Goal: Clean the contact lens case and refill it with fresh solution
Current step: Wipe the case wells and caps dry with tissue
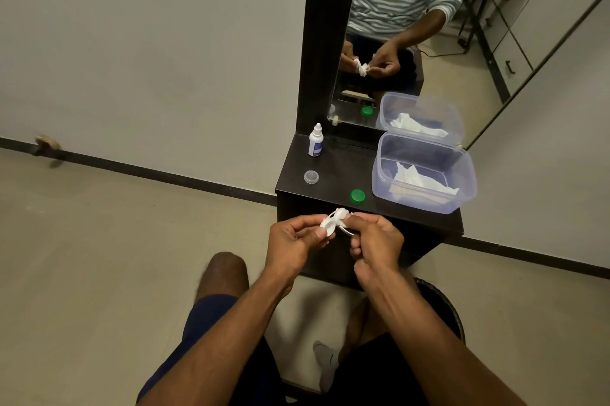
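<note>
My left hand [293, 240] pinches the white contact lens case [328, 224] in front of the dark dresser shelf [336, 171]. My right hand [376, 244] holds a small wad of white tissue [341, 213] against the case, fingers curled. On the shelf lie a green cap [357, 196] and a clear cap [311, 177], both off the case. A small white solution bottle with a blue label [316, 141] stands upright at the shelf's back left corner.
A clear plastic box [425, 204] holding tissues sits on the shelf's right side. A mirror [412, 42] rises behind the shelf and reflects my hands. A dark bin [445, 310] stands on the floor below my right forearm. My knees are under the hands.
</note>
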